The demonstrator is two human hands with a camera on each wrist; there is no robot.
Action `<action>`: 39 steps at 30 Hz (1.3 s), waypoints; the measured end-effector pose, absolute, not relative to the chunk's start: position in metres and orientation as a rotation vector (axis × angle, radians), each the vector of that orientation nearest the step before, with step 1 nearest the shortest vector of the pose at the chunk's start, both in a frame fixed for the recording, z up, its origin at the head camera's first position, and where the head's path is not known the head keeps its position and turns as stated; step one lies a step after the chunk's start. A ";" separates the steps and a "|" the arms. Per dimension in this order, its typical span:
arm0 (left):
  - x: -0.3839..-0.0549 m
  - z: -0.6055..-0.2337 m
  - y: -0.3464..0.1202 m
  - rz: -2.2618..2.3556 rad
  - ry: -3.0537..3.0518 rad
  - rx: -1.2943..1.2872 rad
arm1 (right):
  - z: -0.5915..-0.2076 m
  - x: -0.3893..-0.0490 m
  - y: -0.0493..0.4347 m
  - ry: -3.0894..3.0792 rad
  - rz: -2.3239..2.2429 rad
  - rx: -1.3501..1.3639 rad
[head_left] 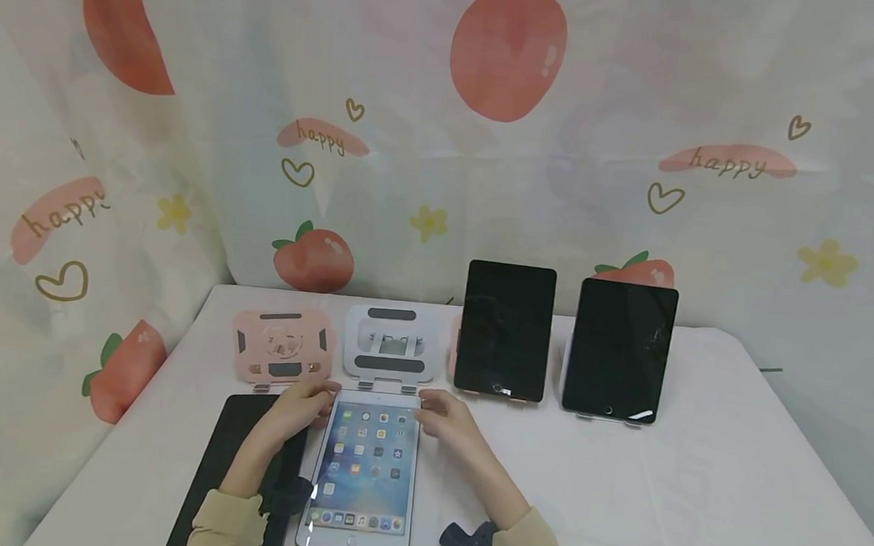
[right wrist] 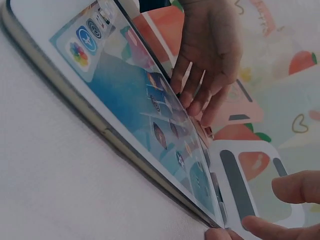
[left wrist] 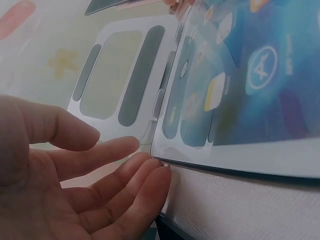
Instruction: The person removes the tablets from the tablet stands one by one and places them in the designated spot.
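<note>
Stand (head_left: 390, 363) beyond lit tablet (head_left: 361, 474), black tablet (head_left: 219, 460) beside

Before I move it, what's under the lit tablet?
White cloth shows beside the lit tablet and a white stand beyond its top edge; what lies directly beneath is covered.

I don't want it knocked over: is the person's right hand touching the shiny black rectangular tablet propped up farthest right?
Apart. The head view shows white tablecloth between the right hand and that black tablet.
</note>
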State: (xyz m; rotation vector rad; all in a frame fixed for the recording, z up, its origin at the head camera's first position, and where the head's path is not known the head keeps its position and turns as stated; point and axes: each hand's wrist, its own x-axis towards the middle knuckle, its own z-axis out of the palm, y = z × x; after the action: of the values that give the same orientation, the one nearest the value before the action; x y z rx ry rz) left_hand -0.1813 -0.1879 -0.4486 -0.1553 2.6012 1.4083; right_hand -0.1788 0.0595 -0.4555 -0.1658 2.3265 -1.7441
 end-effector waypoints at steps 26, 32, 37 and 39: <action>-0.181 -0.451 -0.162 1.473 2.753 -0.064 | -0.442 -0.196 0.093 2.520 -1.714 -0.144; -0.179 -0.448 -0.148 1.524 2.812 0.078 | -0.438 -0.202 0.108 2.591 -1.689 -0.159; -0.179 -0.445 -0.134 1.586 2.811 0.152 | -0.434 -0.206 0.120 2.679 -1.690 -0.152; -0.179 -0.444 -0.128 1.599 2.790 0.187 | -0.434 -0.205 0.123 2.726 -1.685 -0.139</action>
State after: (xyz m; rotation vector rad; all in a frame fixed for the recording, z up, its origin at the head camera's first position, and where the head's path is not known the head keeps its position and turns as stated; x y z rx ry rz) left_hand -0.1787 -0.1280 -0.4443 0.1873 2.7897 1.5994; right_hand -0.2054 0.1232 -0.4344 -0.1393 2.7258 -1.6851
